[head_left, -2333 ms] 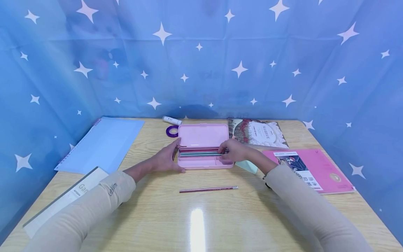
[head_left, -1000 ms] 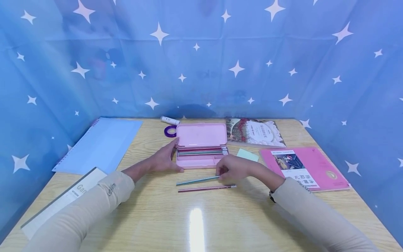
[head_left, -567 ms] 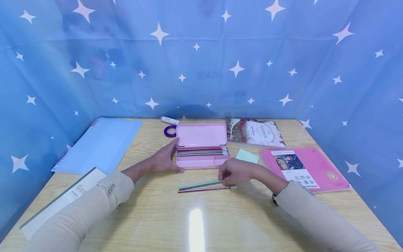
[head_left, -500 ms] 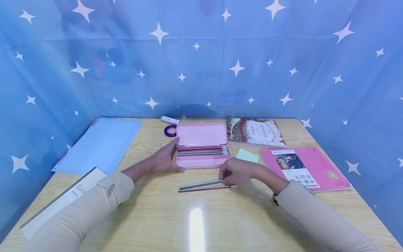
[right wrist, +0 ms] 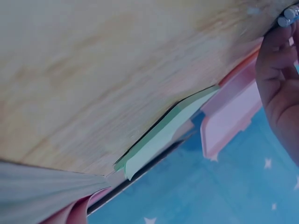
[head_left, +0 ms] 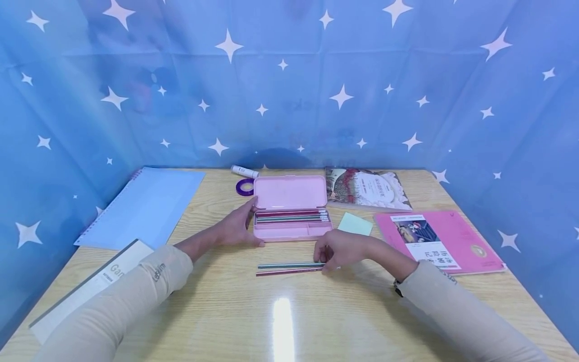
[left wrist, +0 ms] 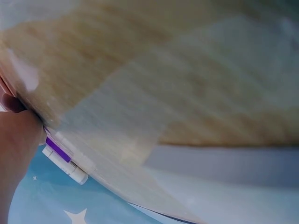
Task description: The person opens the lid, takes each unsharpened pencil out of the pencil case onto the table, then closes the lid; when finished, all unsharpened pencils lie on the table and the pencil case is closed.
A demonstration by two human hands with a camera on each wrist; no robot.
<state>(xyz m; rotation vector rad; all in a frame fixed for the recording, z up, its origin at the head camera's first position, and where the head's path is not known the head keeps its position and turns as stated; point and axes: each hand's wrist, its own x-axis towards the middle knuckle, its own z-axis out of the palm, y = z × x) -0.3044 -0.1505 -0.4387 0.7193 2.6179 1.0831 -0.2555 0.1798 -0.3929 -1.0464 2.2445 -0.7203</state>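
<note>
A pink pencil case (head_left: pixel 282 233) lies with its lid (head_left: pixel 289 193) raised; several pencils (head_left: pixel 289 217) rest in its back compartment. My left hand (head_left: pixel 235 227) holds the case's left end, thumb at the front corner and fingers at the back. In front of the case, my right hand (head_left: pixel 341 247) pinches a green pencil (head_left: pixel 289 265) near its right end, just behind a dark red pencil (head_left: pixel 287 272) on the table. The two lie almost side by side. In the right wrist view, two pencil ends (right wrist: pixel 290 15) show at the fingertips.
Behind the case are a purple tape roll (head_left: pixel 245 187) and a white tube (head_left: pixel 245 171). Pale green sticky notes (head_left: pixel 356 224), a pink book (head_left: pixel 470 241) and a patterned book (head_left: pixel 373 191) lie right. A blue spiral notebook (head_left: pixel 145 206) and a white notebook (head_left: pixel 95 286) lie left.
My right hand has taken the green pencil from the case and brought it down beside the red one, turning it nearly parallel. My left hand has stayed on the case.
</note>
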